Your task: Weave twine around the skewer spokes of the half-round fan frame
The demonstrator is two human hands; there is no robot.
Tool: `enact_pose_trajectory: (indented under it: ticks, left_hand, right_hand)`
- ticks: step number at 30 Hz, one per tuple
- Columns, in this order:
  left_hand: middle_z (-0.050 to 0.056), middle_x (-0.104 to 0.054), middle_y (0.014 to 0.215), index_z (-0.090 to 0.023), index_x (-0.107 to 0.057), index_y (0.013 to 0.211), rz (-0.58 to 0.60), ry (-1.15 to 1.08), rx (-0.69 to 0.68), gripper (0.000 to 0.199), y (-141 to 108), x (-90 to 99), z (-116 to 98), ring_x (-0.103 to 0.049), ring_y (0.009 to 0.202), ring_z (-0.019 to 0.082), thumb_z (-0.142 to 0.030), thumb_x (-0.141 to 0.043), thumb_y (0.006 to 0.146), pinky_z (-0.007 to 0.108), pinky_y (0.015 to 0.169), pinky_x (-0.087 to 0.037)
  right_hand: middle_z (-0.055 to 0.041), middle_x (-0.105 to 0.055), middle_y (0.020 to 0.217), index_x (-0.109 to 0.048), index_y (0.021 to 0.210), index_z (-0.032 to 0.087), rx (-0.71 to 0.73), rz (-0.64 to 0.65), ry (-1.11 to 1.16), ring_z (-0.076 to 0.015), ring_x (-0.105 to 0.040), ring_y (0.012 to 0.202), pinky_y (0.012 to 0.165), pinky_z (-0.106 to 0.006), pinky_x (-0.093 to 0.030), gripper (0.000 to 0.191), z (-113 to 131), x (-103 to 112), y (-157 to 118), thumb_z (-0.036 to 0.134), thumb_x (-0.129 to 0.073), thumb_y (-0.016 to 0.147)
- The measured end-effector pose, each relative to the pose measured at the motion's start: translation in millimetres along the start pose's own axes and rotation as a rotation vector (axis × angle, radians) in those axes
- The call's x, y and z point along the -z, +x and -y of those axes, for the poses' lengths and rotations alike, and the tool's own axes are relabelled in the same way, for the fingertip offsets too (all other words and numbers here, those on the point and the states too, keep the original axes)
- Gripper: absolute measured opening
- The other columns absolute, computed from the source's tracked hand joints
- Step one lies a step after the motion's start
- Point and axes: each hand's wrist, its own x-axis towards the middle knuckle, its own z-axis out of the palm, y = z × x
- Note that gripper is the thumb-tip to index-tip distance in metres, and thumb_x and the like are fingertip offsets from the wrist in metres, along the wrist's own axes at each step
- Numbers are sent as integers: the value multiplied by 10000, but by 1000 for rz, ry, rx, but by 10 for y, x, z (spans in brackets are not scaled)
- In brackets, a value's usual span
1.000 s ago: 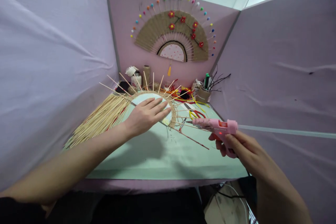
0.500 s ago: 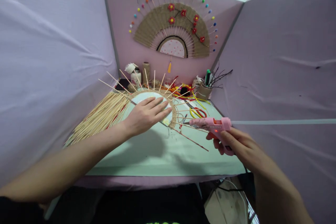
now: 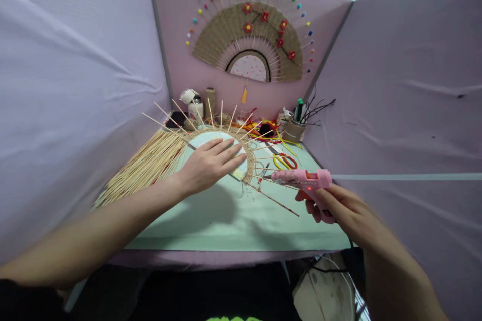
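Observation:
A half-round piece [image 3: 203, 137] with a pale centre, a twine-wrapped rim and thin sticks fanning outward lies on the green table. My left hand [image 3: 213, 163] rests flat on its centre, fingers stretched toward the right rim. On the right, my right hand [image 3: 339, 205] is wrapped round the handle of a pink glue gun [image 3: 301, 178] with a small red light lit. The gun's nozzle points left, close to the sticks at the right end of the rim. Whether the tip touches a stick, I cannot tell.
Many loose sticks [image 3: 143, 168] lie left of the piece. Behind are scissors [image 3: 284, 161], coloured pipe cleaners, a jar [image 3: 196, 111], a cardboard roll [image 3: 210, 101] and a pot [image 3: 293, 132] of pens and twigs. A finished fan [image 3: 218, 35] hangs on the back wall.
The view has shifted very slightly, so the wall fan sits a little higher and further right. Both hands and the glue gun hold nearly the same places.

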Motion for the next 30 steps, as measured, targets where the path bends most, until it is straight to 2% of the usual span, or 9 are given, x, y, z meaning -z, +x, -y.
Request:
enact_pose_trajectory:
  ticks: [13,20,24,28,30]
  left_hand:
    - [73,-614,1304,-202,-525,1297,19,-13,24,354,-15,-15,-7,-533,1238,222,-162,-418,962,404,1002,-441]
    - [85,-619,1297,-180,-540,1283,8,-17,28,345,-22,-35,-11,-545,1224,245,-157,-428,958,412,976,-462]
    - [89,-614,1303,-189,-545,1285,18,-56,54,349,-30,-45,-14,-535,1239,244,-156,-433,956,418,986,-456]
    - [101,-601,1320,-206,-541,1300,-11,-134,119,368,-49,-82,4,-513,1269,226,-148,-437,952,421,1002,-451]
    - [102,-600,1321,-205,-548,1299,-23,-147,154,374,-52,-108,27,-515,1270,226,-139,-422,953,424,999,-460]
  right_hand:
    - [-45,-623,664,-697,820,168,23,-23,-16,-113,-502,528,474,-241,-400,496,40,-23,-31,621,-497,854]
    - [-49,-621,691,-693,860,170,8,3,-39,-117,-507,547,497,-245,-421,507,33,-32,-34,628,-475,862]
    - [-57,-628,710,-679,812,170,-5,16,-51,-120,-513,555,500,-247,-427,513,37,-29,-42,640,-479,853]
    - [-55,-621,681,-690,836,168,-5,-17,-15,-126,-514,547,482,-246,-416,509,-16,21,-82,638,-492,850]
    - [-51,-616,659,-698,869,169,23,-76,37,-127,-511,535,471,-245,-405,487,-86,52,-103,620,-516,847]
